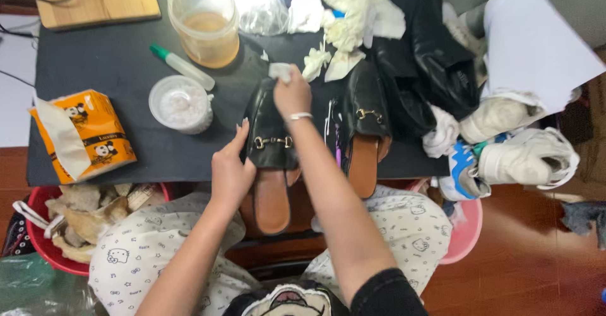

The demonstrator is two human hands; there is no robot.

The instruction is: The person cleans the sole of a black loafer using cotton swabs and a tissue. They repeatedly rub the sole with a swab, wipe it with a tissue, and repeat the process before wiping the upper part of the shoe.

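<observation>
A black backless loafer (270, 140) with a gold buckle and tan insole lies at the near edge of the dark table (107, 64). My left hand (231, 171) holds its left side. My right hand (291, 93) presses a small white wipe (280, 70) against the shoe's toe. The matching loafer (365, 120) lies just to the right, untouched.
A round white open jar (180, 104), a green-capped tube (180, 65), a tub of amber liquid (205, 29), an orange tissue pack (82, 136) and crumpled white wipes (344, 19) sit on the table. White sneakers (517, 155) and a black bag (429, 64) lie right. A red bin (38, 240) stands lower left.
</observation>
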